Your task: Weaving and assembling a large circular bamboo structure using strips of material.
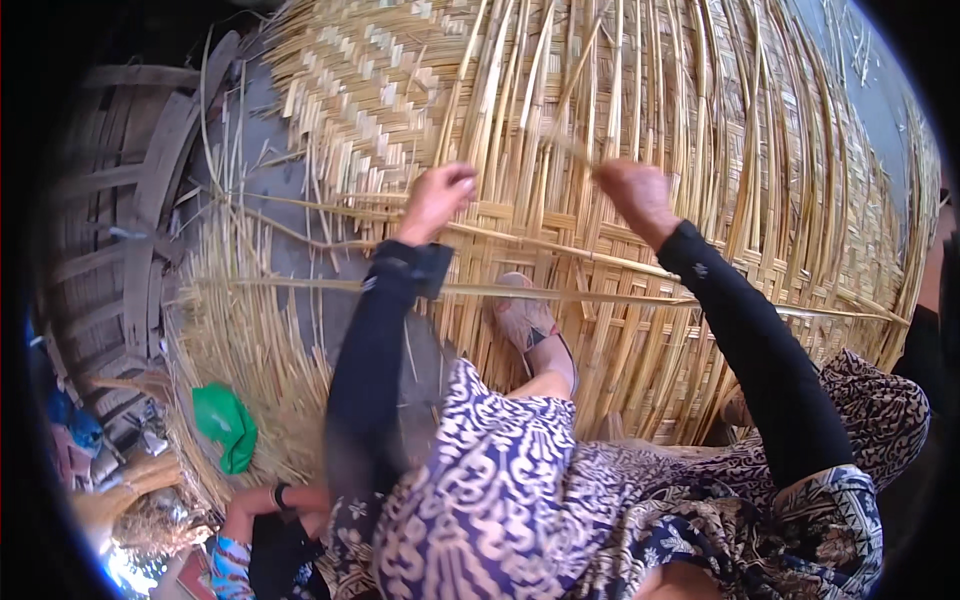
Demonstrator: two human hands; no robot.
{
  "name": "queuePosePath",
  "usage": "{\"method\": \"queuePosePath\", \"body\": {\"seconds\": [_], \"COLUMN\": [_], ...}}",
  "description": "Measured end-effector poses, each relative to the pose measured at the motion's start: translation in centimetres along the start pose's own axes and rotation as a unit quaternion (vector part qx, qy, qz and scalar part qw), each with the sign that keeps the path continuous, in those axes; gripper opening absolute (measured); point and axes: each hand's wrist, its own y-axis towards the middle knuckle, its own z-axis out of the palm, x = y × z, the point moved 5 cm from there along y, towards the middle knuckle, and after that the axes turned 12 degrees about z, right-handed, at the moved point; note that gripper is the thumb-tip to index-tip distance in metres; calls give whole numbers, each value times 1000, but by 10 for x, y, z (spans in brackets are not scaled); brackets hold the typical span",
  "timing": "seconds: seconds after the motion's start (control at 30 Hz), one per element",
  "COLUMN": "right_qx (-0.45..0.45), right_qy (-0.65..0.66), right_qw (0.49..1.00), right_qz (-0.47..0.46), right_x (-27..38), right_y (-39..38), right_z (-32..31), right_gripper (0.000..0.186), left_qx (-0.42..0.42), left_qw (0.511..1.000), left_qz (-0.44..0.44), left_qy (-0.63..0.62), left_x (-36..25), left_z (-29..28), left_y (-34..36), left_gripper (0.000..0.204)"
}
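A large woven mat of pale split-bamboo strips (370, 110) spreads under and ahead of me. Its left part is tightly woven; long loose strips (615, 90) run lengthwise over the middle and right. My right hand (637, 198) is closed above the mat, with a thin bamboo strip (568, 146) blurred by motion at its fingers. My left hand (437, 203) is raised over the mat to its left, fingers curled; whether anything is in them does not show. Long crosswise strips (600, 297) lie across the weave near my forearms. My sandalled foot (527, 315) rests on the mat.
A green plastic bag (225, 427) lies on loose strip ends at the left. Beyond it stands a slatted wooden frame (150, 200). Another person's arm (270, 500) with a dark wristband is at lower left, and part of someone (930, 270) shows at the right edge.
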Motion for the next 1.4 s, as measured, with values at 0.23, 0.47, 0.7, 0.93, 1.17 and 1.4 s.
{"method": "queuePosePath", "body": {"seconds": [0.23, 0.47, 0.7, 0.93, 1.17, 1.4], "right_qx": [-131, -80, -156, -30, 70, -29], "right_qy": [586, 626, 713, 634, 706, 715], "right_qw": [761, 709, 590, 706, 563, 586], "right_qz": [245, 315, 345, 315, 424, 381], "right_x": [-56, -50, -57, -28, -25, -13], "right_y": [-29, -13, -37, 4, 11, -11], "right_z": [-26, 12, 0, 30, 50, 33], "right_gripper": [14, 25, 20, 23, 18, 23], "left_qx": [-119, -27, 9, 21, 236, 249], "left_qw": [959, 976, 992, 987, 888, 884], "left_qz": [121, 25, 11, 10, 24, -46], "left_qy": [228, 214, 125, -156, -394, -393], "left_x": [5, 17, 21, 15, -8, -11], "left_z": [53, 56, 47, 56, 61, 79], "left_y": [107, 121, 117, 109, 123, 130], "left_gripper": [32, 26, 55, 63, 47, 61]}}
